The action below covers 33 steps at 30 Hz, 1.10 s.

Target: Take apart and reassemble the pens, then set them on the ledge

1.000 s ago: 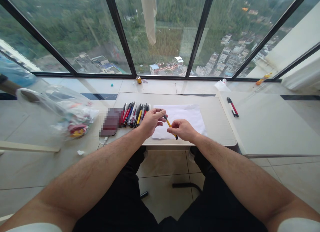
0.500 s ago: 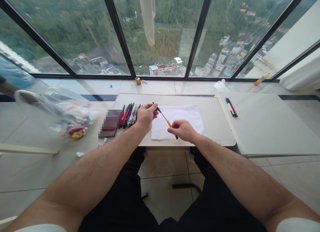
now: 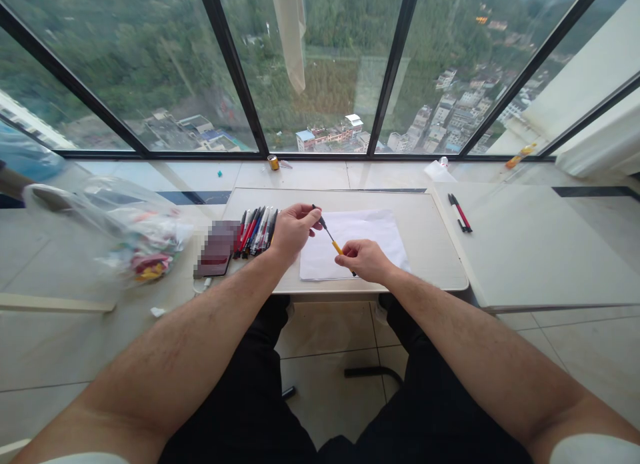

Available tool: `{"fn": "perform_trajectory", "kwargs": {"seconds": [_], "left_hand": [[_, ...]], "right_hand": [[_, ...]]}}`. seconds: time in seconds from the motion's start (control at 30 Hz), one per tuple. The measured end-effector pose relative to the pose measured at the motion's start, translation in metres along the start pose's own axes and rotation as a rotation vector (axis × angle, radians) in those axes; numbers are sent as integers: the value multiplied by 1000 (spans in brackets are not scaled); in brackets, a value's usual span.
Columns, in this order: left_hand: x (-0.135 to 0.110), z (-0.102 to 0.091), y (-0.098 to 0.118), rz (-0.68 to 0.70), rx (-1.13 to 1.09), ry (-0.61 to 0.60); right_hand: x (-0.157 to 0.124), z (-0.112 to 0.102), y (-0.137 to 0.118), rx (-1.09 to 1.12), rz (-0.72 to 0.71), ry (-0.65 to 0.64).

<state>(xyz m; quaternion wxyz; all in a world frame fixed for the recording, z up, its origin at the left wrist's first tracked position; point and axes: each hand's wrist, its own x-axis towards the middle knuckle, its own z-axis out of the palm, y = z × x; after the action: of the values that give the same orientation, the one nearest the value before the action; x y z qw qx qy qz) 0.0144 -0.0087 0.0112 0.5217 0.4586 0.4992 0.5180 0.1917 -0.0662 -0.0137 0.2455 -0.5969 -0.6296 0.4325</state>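
Over a white sheet of paper on the table, my left hand is closed in a pinch on the black front part of a pen. A thin refill runs from that part down into a yellow pen barrel. My right hand is closed around the barrel, whose dark lower end shows below the fingers. The two pen parts lie in line, tilted, with a short gap of bare refill between them. Close beside my left hand lies a row of several pens.
Left of the pens is a dark maroon flat item, partly pixelated, with a white cable. A clear plastic bag hangs further left. On the right-hand table lie two pens. Behind stands a small golden can by the window.
My left hand has come slightly right and down, nearer my right hand. Less of the refill shows between the black part and the yellow barrel. My view has shifted a little.
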Motion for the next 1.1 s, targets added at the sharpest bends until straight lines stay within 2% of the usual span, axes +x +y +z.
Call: {"fn": "perform_trajectory", "kwargs": {"seconds": [0.1,0.23,0.4,0.47,0.53,0.6,0.67,0.73,0.83,0.97,1.1], "left_hand": [[-6,3,2,120,109,-52],[-9,6,5,186,95,-6],[4,1,4,170,-13,173],[12,-5,1,132,-61,265],[18,-10,-5,80,-32,297],[20,-14,-13,25,138,235],[18,-14,-21,8,444,110],[16,-10,-29,59,753,12],[17,0,-38,129,1046,-33],[24,11,-43,112,1220,-35],[26,11,-43,85,1243,-42]], "right_hand": [[0,0,0,11,11,-22],[0,1,3,-27,-26,-21],[0,3,4,-65,-29,-10],[0,3,4,-72,-19,1],[1,2,3,-71,-7,12],[2,1,3,-57,9,24],[3,0,3,-43,22,51],[4,-1,4,-40,28,80],[3,-3,6,-44,43,88],[1,-4,8,-55,57,84],[1,-6,9,-83,53,101]]}}
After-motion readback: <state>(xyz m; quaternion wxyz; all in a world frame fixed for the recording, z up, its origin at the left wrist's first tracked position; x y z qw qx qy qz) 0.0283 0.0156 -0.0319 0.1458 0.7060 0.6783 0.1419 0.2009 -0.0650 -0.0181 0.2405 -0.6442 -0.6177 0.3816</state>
